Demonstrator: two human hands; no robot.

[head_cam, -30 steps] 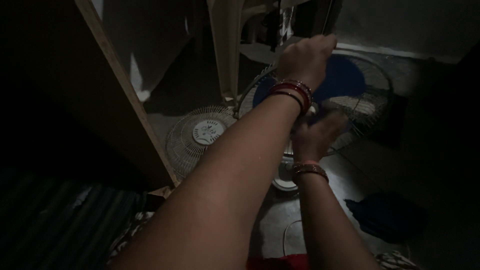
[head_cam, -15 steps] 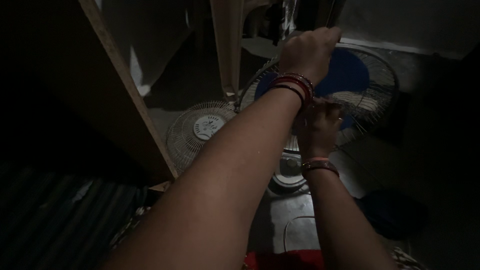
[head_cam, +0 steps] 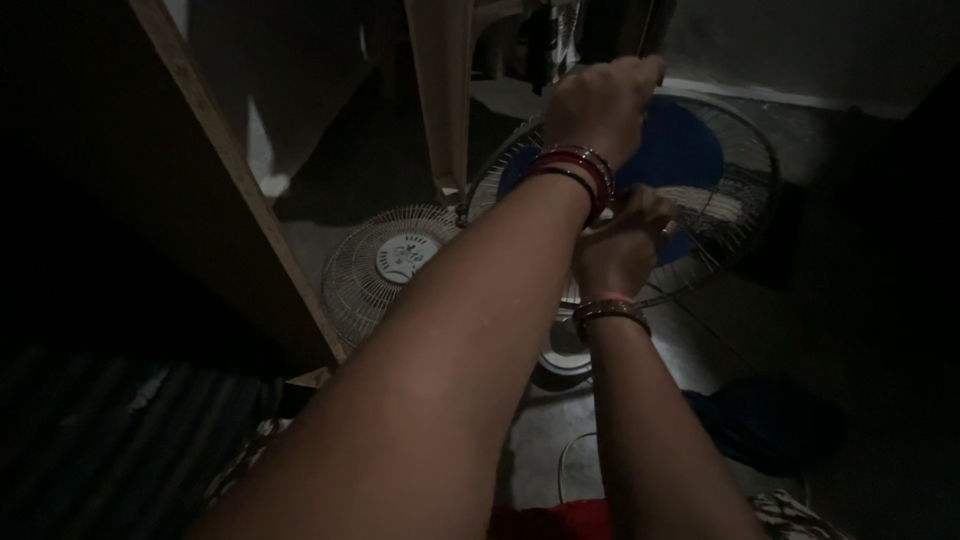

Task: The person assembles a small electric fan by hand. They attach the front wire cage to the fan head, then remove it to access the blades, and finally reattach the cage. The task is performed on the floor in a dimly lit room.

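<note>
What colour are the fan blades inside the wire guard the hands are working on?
The fan blades are blue, seen through the wire guard in the head view.

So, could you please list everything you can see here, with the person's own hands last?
Fan with blue blades: one, round wire guard behind the blades, on a stand in the middle of the floor.
Loose wire grille: one, pale with a white centre disc, lying on the floor left of the fan.
Wooden plank: one, light brown, slanting down along the left.
Pale plastic leg: one, upright behind the grille.
Dark cloth: one, dark blue, on the floor at lower right.
Bangles: red set on the upper wrist, another set on the lower wrist.
Left hand: grip closed on the top rim of the fan's guard.
Right hand: at the fan's hub, fingers curled; the grip itself is too dim to read.
</note>
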